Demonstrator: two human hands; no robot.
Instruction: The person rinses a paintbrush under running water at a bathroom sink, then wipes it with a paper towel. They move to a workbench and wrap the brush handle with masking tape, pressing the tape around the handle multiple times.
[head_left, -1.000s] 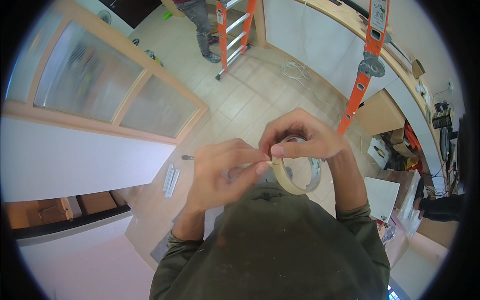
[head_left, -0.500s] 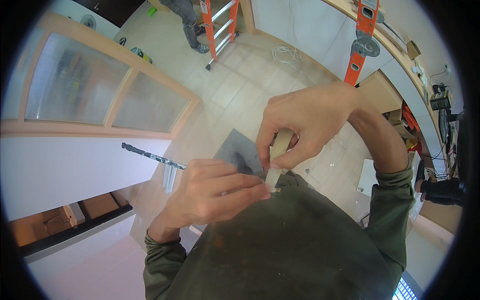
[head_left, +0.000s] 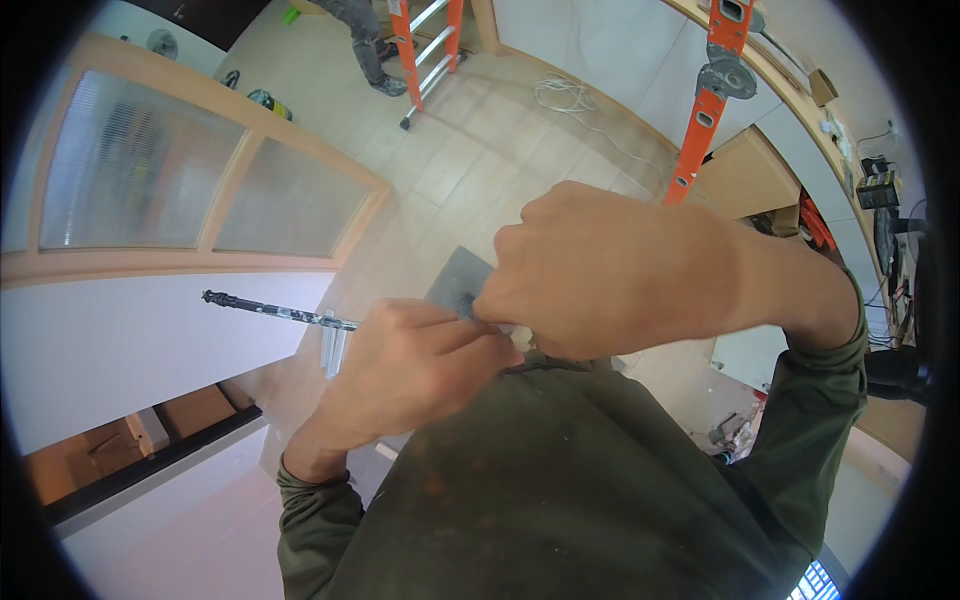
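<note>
My left hand (head_left: pixel 415 360) is closed, its thumb and fingertips pinched together in front of my dark green shirt (head_left: pixel 560 470). A black, paint-spattered rod (head_left: pixel 265 308) sticks out leftward from behind it; whether the palm grips it is hidden. My right hand (head_left: pixel 610 265) is curled into a fist with its back up, right against the left fingertips. Only a small beige bit of masking tape (head_left: pixel 524 340) shows between the hands; the rest is hidden under my right hand. Beyond the knuckles is a grey flat panel (head_left: pixel 458 275) with a dark smudge.
An orange stepladder (head_left: pixel 411 55) stands on the tiled floor beside another person's legs (head_left: pixel 360 45). Another orange ladder rail (head_left: pixel 695 150) is at the right, near a cardboard box (head_left: pixel 745 180). Coiled white cable (head_left: pixel 565 97) lies on the floor. A wood-framed glass partition (head_left: pixel 215 190) runs along the left.
My right hand has turned over and moved down and left, covering the tape that showed between its fingers. My left hand has risen slightly; the rod has shifted left. The view has moved a little.
</note>
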